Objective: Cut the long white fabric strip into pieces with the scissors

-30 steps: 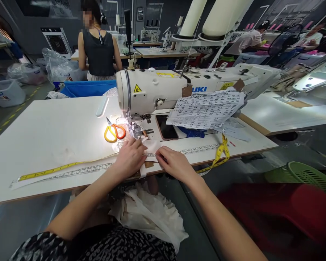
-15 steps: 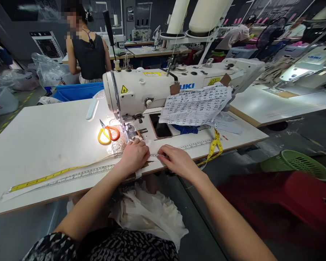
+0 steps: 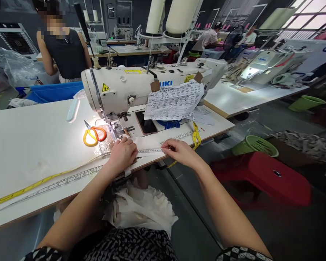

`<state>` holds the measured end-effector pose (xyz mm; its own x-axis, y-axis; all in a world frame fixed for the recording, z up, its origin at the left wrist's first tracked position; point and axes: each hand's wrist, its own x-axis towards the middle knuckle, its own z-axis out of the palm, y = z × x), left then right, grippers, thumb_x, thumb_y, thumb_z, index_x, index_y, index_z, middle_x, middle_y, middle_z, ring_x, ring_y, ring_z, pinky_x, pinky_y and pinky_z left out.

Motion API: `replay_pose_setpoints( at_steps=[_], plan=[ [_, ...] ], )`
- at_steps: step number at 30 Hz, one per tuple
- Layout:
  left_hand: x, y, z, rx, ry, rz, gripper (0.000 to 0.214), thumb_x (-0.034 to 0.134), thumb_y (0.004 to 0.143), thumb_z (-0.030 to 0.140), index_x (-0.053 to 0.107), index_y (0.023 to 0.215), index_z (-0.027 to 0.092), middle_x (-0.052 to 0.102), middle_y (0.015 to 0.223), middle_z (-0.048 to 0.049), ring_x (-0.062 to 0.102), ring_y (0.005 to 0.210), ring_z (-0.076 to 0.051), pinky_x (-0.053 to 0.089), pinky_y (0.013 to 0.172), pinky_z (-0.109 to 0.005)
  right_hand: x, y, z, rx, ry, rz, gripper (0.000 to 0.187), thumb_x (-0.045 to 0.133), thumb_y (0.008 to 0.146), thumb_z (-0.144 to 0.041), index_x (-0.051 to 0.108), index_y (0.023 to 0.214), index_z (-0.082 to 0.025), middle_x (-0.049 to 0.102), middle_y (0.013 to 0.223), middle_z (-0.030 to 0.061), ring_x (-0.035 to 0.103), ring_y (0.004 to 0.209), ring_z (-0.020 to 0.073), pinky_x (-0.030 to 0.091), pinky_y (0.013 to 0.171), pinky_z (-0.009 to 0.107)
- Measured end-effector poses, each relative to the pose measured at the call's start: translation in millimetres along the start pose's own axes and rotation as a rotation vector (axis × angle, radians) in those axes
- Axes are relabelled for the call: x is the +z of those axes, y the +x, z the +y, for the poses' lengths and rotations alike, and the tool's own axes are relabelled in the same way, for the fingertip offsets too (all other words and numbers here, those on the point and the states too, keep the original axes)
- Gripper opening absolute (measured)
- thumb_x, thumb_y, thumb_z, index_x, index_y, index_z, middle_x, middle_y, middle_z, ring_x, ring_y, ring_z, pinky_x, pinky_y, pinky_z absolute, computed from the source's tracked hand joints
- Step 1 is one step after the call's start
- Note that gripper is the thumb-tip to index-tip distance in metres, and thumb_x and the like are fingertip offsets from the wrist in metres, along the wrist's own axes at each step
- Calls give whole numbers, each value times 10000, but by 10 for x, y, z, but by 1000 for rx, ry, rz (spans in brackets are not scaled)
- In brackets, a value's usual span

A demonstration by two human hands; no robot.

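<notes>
My left hand (image 3: 122, 154) lies palm down with curled fingers on a strip of white fabric (image 3: 148, 149) at the table's front edge, just in front of the presser foot (image 3: 116, 130) of the white sewing machine (image 3: 130, 90). My right hand (image 3: 179, 151) pinches the strip's right end, holding it stretched along a printed ruler on the table. More white fabric (image 3: 141, 208) hangs into my lap.
Orange-handled scissors (image 3: 93, 134) lie left of the needle. A yellow tape measure (image 3: 29, 186) runs along the white table (image 3: 29, 137). A paper sheet (image 3: 174, 101) hangs on the machine. A red stool (image 3: 263, 174) and green basket (image 3: 254, 145) stand to my right. A person (image 3: 61, 47) stands behind.
My right hand has slid right along the ruler, drawing the fabric strip out longer. My left hand stays pressed on it. The view has swung to the right.
</notes>
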<state>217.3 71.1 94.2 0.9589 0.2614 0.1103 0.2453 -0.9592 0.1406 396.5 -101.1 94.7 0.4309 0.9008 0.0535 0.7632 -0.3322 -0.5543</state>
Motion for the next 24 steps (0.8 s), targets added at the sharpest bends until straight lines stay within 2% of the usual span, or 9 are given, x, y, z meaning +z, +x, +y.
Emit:
replay_pose_setpoints(
  at_steps=[11,17,24],
  plan=[
    [-20,4,26,3,-10,10,212,443,887,209,600,750,176,641,860,-72,532,912,-242,415,685,-333,-35,-16,109,51,115,-9,164,487,794,-311,600,788,-192,610,707,10,547,626,153,385,589,263],
    [-43,5,37,-16,-10,-35,212,436,892,210,616,788,168,644,890,-63,531,935,-238,410,698,-334,-38,-30,136,54,154,-22,174,502,809,-351,590,773,-205,601,664,2,550,603,158,373,563,262],
    [-26,2,33,-8,4,-24,222,431,901,216,616,790,164,645,902,-63,533,934,-238,402,709,-334,-43,-35,125,50,179,-20,158,506,797,-338,587,764,-207,594,621,-5,546,582,160,376,570,268]
  ],
)
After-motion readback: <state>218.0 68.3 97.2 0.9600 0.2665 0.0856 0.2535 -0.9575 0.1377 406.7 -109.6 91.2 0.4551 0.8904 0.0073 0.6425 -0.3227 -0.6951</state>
